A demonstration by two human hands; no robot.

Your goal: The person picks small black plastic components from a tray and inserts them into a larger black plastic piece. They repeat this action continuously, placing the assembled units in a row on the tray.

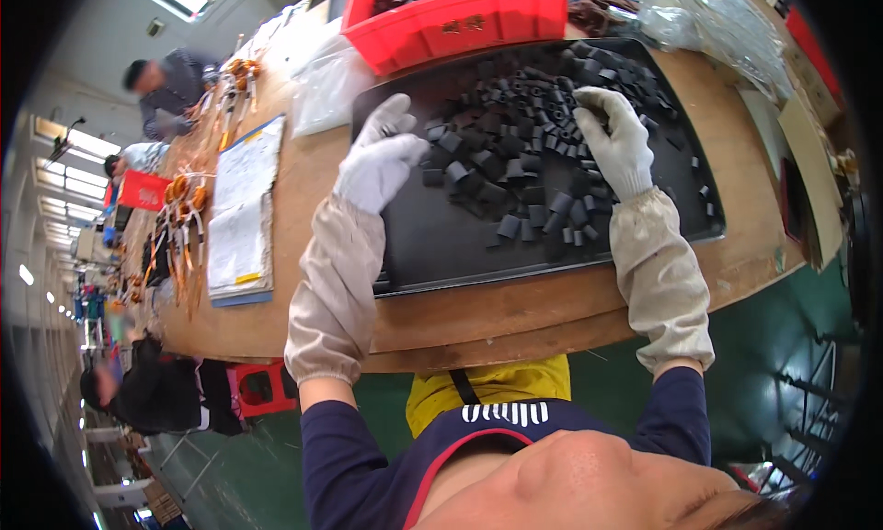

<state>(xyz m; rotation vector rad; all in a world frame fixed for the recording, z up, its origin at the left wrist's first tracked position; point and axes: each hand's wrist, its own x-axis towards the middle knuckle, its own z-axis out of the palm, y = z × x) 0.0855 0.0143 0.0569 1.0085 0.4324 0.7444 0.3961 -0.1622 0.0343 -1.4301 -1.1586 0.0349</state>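
A black tray (pixel 451 271) lies in front of me, heaped with short black tube pieces (pixel 497 167) of several sizes. My left hand (pixel 379 158), in a white glove, is raised over the tray's left edge, beside the pile. Its thumb and fingers stand apart, and I see nothing held. Over the right part of the pile is my right hand (pixel 618 144), also gloved. Its fingers and thumb curve toward each other with a gap between; no piece shows in it. Whether its fingertips touch the tubes, I cannot tell.
A red bin (pixel 455 29) with more black pieces stands behind the tray. Clear plastic bags (pixel 331 79) and a clipboard with papers (pixel 244 208) lie left. Orange-and-white bundles (pixel 189 199) line the table's far left, where other people work. Cardboard sheets (pixel 809 162) stand at right.
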